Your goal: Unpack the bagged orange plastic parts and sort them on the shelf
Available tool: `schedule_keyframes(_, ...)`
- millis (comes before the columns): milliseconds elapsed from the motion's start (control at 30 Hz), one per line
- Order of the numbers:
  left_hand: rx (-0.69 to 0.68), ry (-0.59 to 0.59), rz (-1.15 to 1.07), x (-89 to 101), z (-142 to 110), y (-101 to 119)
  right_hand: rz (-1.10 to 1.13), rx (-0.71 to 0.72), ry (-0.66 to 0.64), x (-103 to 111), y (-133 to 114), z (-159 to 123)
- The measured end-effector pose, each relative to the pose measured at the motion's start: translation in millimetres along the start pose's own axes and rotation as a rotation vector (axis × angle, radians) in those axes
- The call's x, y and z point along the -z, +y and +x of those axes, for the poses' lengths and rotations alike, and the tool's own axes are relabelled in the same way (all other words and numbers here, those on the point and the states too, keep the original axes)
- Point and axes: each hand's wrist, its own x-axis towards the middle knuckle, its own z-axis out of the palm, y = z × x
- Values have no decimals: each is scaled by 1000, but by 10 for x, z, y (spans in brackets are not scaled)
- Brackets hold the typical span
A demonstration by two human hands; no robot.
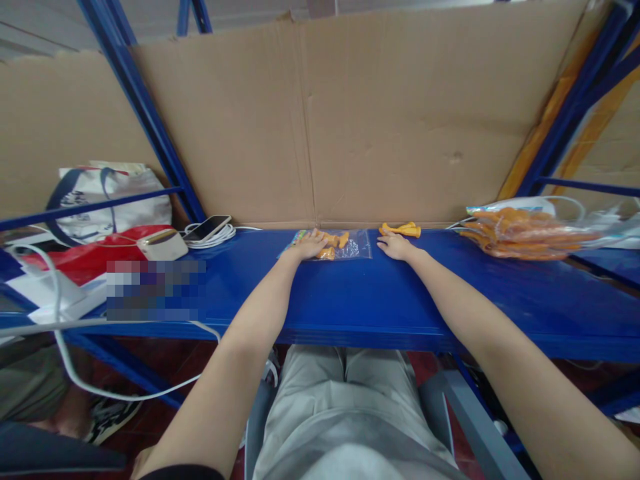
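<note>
Clear bag (361, 244) is thin, glossy plastic; blue shelf board (350, 293) is smooth, glossy painted metal (by the look); cardboard panel (400, 120) is matt; tote bag (135, 185) is matt cloth.

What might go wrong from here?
The left hand lies on the clear bag, so pressing or dragging could crumple it. The right hand is right beside loose orange pieces, and a careless nudge might scatter them. The white cable looping below the shelf's front edge could perhaps snag the left arm.
</note>
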Motion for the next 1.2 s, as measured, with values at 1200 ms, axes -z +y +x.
schedule_keyframes(1200, -71, -23, 232, -11, 23, -14, -82, -134, -98, 120, -123, -44)
